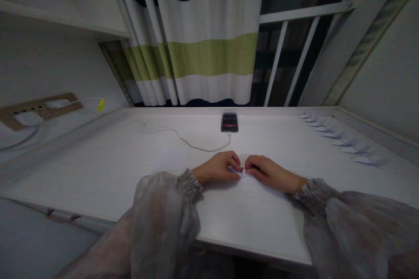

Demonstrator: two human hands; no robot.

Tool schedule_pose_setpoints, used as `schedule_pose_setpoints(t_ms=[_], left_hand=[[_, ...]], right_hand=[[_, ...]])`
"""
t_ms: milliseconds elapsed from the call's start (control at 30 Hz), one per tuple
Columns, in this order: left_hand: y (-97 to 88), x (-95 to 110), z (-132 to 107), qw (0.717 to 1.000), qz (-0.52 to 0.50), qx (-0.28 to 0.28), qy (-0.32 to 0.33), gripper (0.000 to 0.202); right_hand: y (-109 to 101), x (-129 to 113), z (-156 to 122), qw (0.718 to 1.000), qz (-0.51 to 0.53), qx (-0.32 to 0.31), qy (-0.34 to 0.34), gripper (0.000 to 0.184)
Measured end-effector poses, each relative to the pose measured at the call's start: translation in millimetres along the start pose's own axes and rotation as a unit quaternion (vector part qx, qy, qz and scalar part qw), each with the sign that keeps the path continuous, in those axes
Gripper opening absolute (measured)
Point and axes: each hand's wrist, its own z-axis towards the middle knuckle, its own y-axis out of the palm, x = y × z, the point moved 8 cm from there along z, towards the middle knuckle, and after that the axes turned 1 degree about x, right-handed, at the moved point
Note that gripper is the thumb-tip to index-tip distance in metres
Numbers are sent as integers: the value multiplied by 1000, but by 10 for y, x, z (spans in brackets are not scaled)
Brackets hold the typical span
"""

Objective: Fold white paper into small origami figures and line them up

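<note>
paper is showing over the bench, between left hand and right hand; both hands' fingers are pinching it, neat handling likely calling for light, even pressure.

from where i stand, a small, plain white piece of paper is pinched between the fingertips of the left hand and the right hand. only a little of it shows: a pale, slightly pointed bit in the narrow gap between the two hands, the rest of its outline covered by the fingers. it sits low, on or just above the flat white desk; i can't tell which. it looks bent rather than flat, though any folds are too small to make out.
</note>
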Motion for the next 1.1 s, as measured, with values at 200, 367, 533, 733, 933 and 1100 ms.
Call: schedule_pose_setpoints(t_ms=[200, 367, 533, 733, 933, 1100], left_hand=[[-36, -6, 39, 998, -31, 34, 33, 18], [-25, -41, 51, 997, -34, 57, 34, 14], [-21, -50, 64, 998, -15, 54, 31, 9], [-17, -57, 69, 998, -20, 56, 33, 7], [-5, -70, 73, 996, -42, 57, 47, 6], [-14, -54, 73, 996, -40, 57, 46, 6]], right_hand=[[-2, 18, 24, 1000, 28, 6, 13, 10], [10, 22, 27, 999, 50, 4, 20, 11], [2, 20, 29, 998, 61, 4, 28, 11], [17, 17, 28, 996, 78, -2, 31, 10], [20, 47, 25, 996, 76, 16, 49, 10], [28, 40, 24, 997, 57, 20, 56, 9]])
